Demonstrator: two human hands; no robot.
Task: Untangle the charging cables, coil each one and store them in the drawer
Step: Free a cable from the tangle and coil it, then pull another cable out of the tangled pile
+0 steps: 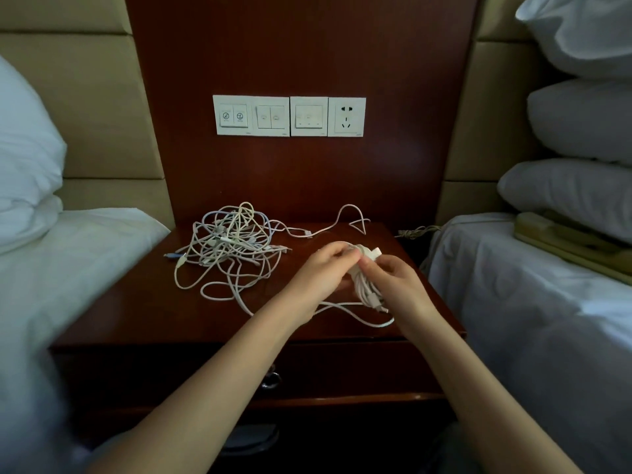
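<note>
**A:** Where are the cables?

**B:** Most lie in a tangle [232,248] on the left half of the nightstand [143,302], white strands with a bluish one mixed in. One cable [352,217] runs out of it toward the nightstand's back right edge and stands up there in a loop.

**A:** And the hands?

**B:** Both are above the nightstand's right front part. The left hand [321,271] pinches the top of a white coil [364,285] with curled fingers. The right hand [393,278] grips the same coil from the other side, thumb over the strands. A plug end sticks out at the coil's top, and a slack loop [359,316] droops from the coil to the nightstand's top near its front edge.

**A:** The drawer?

**B:** The drawer [342,367] is shut, directly under the nightstand's top. Both forearms cross in front of it, and its knob [272,379] shows just beside the left forearm.

**A:** What else is about?

**B:** On the wood panel behind the nightstand is a row of switches [270,116], with a socket [346,117] at its right end. The left bed [68,254] presses against the nightstand's left side, its sheet close to the tangle, with a pillow [24,148] on it. The right bed [530,285] stands on the nightstand's other side and carries stacked pillows [581,121] and a flat beige thing [564,241] that I cannot identify. A thin cord [417,230] lies between that bed and the nightstand's back right corner.
</note>
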